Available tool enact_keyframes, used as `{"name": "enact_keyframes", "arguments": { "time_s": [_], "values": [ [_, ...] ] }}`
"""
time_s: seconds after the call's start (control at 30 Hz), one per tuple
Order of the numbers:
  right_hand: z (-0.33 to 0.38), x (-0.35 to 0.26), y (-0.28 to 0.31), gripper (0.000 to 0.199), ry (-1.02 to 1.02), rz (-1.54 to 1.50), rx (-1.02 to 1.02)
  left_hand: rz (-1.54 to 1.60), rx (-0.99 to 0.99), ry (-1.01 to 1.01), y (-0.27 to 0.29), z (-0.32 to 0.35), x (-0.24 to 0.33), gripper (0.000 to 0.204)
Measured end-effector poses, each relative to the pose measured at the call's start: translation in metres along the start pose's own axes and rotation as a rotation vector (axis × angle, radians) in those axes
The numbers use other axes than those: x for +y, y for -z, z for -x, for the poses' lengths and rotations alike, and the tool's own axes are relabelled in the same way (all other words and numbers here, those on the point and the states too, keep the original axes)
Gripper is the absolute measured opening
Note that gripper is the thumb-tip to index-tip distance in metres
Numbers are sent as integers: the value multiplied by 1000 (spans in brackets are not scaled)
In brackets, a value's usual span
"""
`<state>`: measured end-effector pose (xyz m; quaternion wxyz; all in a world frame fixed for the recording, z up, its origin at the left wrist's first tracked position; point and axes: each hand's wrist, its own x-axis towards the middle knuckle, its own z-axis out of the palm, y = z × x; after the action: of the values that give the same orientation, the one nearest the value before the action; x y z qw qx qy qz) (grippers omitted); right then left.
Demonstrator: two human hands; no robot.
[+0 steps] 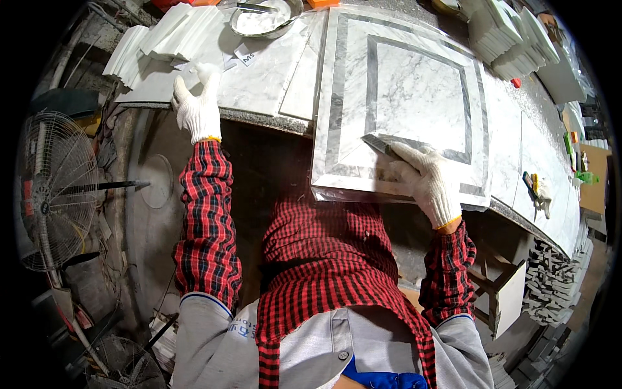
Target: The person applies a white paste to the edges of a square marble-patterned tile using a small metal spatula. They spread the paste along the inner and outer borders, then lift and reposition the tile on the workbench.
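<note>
A framed marble panel [421,84], white with grey inlaid bands, lies on the bench in front of me, its near edge overhanging. Clear plastic film shows along its lower edge. My right hand [427,181], in a white knit glove, is closed around a flat grey scraper-like tool [379,144] over the panel's near band. The glove hides the rear of that tool. My left hand [197,109], also gloved, is at the bench edge to the left with fingers spread apart. A small pale rounded shape at its fingertips is too bright to make out.
Stacked white stone pieces [175,35] and a metal bowl of white paste [262,19] stand at the back left. More white slabs [502,32] stand at the back right. A spare glove [543,194] lies on the right bench. A caged fan [58,188] stands left.
</note>
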<state>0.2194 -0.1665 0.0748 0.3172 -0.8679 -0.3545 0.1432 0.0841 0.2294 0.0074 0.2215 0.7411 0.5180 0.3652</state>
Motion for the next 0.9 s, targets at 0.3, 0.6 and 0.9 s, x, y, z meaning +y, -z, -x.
{"name": "enact_keyframes", "arguments": {
  "time_s": [0.3, 0.6, 0.9],
  "values": [
    [14, 11, 12, 29, 42, -5, 30, -48, -66, -17, -12, -24, -10, 98],
    [8, 30, -4, 31, -121, -287, 34, -76, -64, -15, -25, -30, -8, 91],
    [3, 23, 1, 33, -22, 4, 44, -72, -17, -13, -34, -29, -10, 84]
  ]
}}
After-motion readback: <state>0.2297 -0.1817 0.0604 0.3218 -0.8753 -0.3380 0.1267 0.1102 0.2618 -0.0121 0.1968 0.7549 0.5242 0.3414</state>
